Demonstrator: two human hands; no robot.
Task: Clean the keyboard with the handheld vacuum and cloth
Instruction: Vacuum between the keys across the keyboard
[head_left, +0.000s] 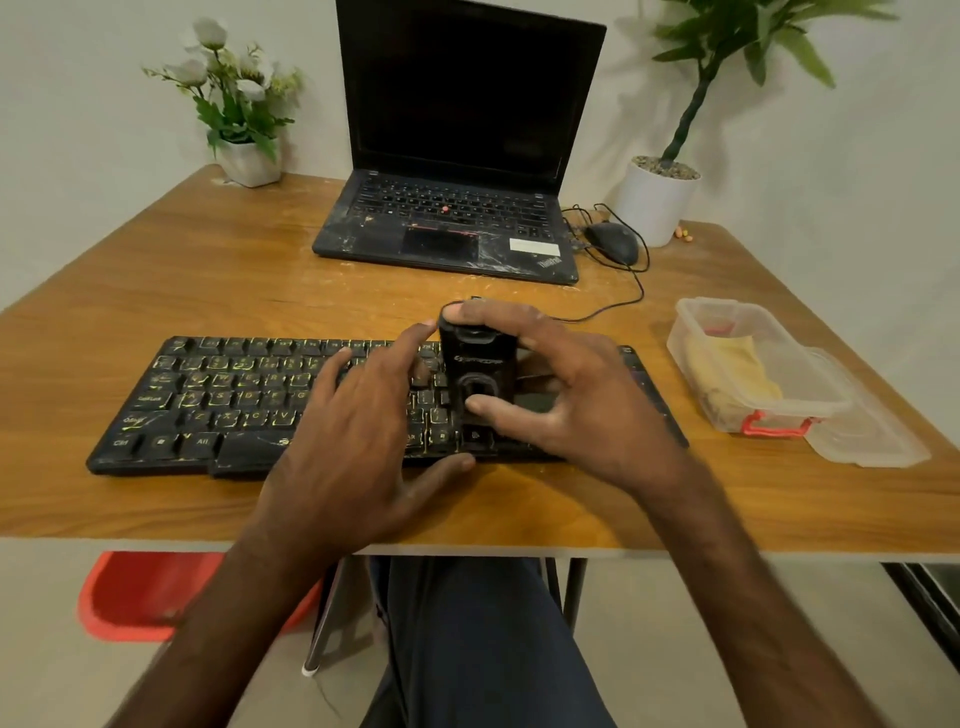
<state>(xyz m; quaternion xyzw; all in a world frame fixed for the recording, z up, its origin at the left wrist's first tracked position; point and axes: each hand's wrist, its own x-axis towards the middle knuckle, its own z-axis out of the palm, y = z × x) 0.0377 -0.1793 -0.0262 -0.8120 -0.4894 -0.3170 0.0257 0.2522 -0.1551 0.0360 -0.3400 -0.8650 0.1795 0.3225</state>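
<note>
The wooden table (208, 270) carries a dark-screened laptop (452, 228) at the middle of its far edge. The task's black keyboard (208, 395) lies lengthways along the near edge. The clear plastic container (680, 358) sits by the right edge with the yellow cloth (727, 369) inside it, and its lid (872, 441) lies just beside. The black handheld vacuum (478, 364) stands upright on the right half of the keyboard. The right hand (566, 395) grips it, fingers over the top and thumb on the front. The left hand (358, 431) lies flat on the keys with straight, spread fingers, its thumb at the keyboard's near edge. The likeliest trouble, I judge, is the nozzle catching a keycap and lifting it if it is dragged hard across the rows. If the left hand comes off, the keyboard could slide towards the near edge. The thin cable (613, 306) behind could also snag the right wrist on a sweep. The count is one table, one laptop, one keyboard, one container with one lid, one cloth, one vacuum and one mouse (613, 241). There are two potted plants, a flowering one (249, 161) at the far left corner and a leafy one (654, 202) at the far right.
</note>
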